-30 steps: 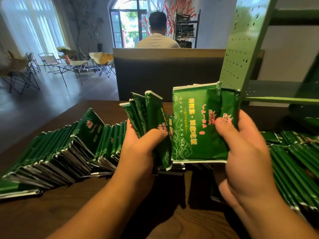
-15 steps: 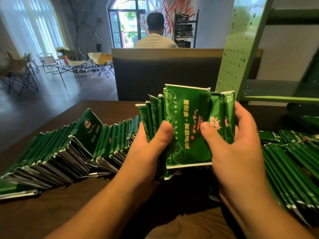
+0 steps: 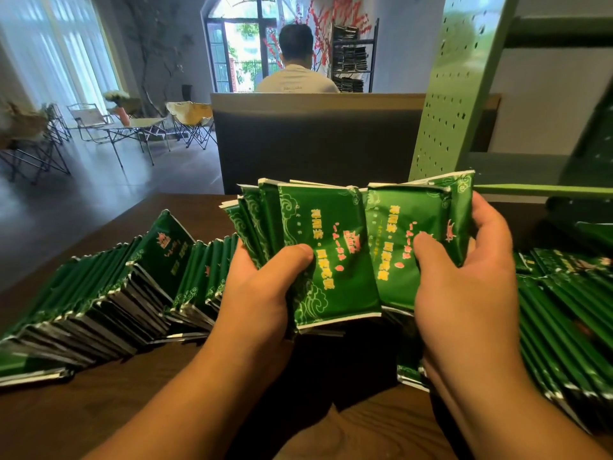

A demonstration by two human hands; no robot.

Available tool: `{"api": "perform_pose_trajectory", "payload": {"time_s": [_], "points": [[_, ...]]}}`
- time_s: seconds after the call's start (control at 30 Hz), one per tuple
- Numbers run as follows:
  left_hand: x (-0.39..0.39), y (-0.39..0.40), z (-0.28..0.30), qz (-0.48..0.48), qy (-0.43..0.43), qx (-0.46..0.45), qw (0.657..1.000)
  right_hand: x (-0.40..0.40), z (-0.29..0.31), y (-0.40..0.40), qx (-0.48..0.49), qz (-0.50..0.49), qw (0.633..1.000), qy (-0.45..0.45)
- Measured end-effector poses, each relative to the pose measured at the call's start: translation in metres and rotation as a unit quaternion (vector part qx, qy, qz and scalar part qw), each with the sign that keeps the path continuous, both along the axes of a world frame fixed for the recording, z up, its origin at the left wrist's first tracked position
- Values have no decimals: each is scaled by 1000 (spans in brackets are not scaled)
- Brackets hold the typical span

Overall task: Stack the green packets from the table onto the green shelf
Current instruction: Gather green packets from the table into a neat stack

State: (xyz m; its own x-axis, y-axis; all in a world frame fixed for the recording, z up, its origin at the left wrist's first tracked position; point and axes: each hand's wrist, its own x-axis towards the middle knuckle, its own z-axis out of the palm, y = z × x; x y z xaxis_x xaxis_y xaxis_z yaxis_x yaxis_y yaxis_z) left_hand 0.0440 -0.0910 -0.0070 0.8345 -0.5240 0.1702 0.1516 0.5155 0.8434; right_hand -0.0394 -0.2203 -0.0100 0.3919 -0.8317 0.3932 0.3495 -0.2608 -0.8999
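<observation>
Left hand (image 3: 262, 290) gripping a fanned bunch of green packets (image 3: 265, 224), thumb pressed on the front one. Right hand (image 3: 464, 283) gripping a second bunch (image 3: 411, 240), thumb on the face, fingers curled round the far edge. Both bunches held upright above the table (image 3: 83, 416), inner edges touching or nearly so, hard to tell. More packets lined up leaning in a long row on the left (image 3: 109, 287), another row on the right (image 3: 564, 313). Green shelf upright (image 3: 447, 104) with holes just behind the right bunch, shelf board edge (image 3: 544, 190) running off to the right. Seated person (image 3: 297, 71), back turned, beyond a dark partition (image 3: 315, 144).
</observation>
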Motion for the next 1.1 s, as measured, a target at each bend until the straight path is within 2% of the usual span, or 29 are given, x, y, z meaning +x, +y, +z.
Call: {"api": "perform_pose_trajectory", "payload": {"time_s": [0.1, 0.2, 0.27, 0.33, 0.57, 0.8, 1.0, 1.1], "points": [[4, 1, -2, 117, -76, -7, 990, -4, 3, 2, -34, -19, 999, 1], [2, 1, -4, 216, -202, 36, 955, -7, 5, 8, -71, -29, 997, -10], [-2, 0, -7, 229, -251, 49, 939, -7, 5, 15, -92, -23, 995, -16], [-6, -3, -11, 204, -272, 57, 939, -7, 3, 22, -102, 4, 995, -14], [-12, -5, -12, 121, -262, 84, 954, -4, -1, 28, -72, 74, 995, -2], [-14, -7, -12, 100, -250, 100, 958, -3, -3, 29, -28, 134, 990, -18], [-16, -6, -10, 61, -226, 93, 968, -7, -3, 25, 15, 254, 966, -47], [-9, -4, -13, 43, -201, 86, 975, -7, -3, 23, 25, 270, 962, -40]]}}
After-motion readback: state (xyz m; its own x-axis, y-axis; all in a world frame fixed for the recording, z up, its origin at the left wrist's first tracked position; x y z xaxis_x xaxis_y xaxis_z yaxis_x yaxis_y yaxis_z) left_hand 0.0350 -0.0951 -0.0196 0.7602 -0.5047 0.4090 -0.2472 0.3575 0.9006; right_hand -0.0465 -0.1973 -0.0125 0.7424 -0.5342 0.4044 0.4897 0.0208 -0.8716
